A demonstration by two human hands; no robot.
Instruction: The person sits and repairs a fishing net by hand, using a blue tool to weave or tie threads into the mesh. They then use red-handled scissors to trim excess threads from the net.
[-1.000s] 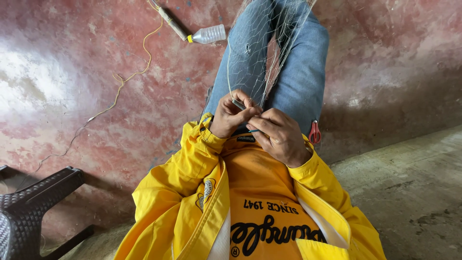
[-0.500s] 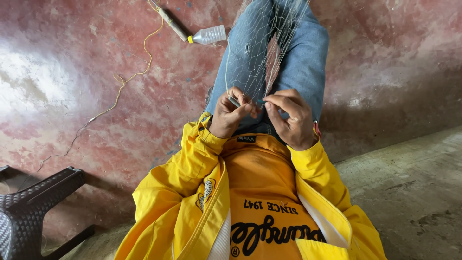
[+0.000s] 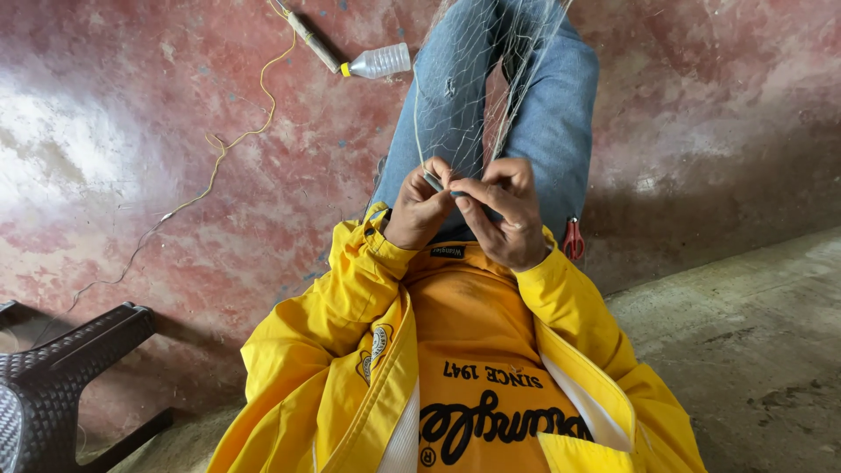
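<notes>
The person is sitting on a red, mottled floor [image 3: 158,131], legs in blue jeans [image 3: 561,105] stretching toward the top edge of the view, and is wearing a yellow jacket [image 3: 350,350].

The left hand [image 3: 420,210] is closing around a thin grey netting tool [image 3: 435,183], pinching it between thumb and fingers just above the lap. The right hand [image 3: 506,215] is closing too, its fingertips [image 3: 464,188] pinching fine strands right beside the tool's tip — the two hands are touching or nearly so. Whether the right hand is also gripping the tool itself cannot be told.

A pale fishing net [image 3: 477,79] is lying draped over both legs, running from the hands up to the top edge of the view.

Red-handled scissors [image 3: 573,239] are lying just beside the person's right hip. A clear plastic bottle with a yellow cap [image 3: 377,61] is lying on the floor near the top edge, next to a slim stick-like tool [image 3: 314,41] — a yellowish cord [image 3: 236,140] is trailing from there toward the left edge. A dark woven stool [image 3: 61,368] is standing at the lower left corner.
</notes>
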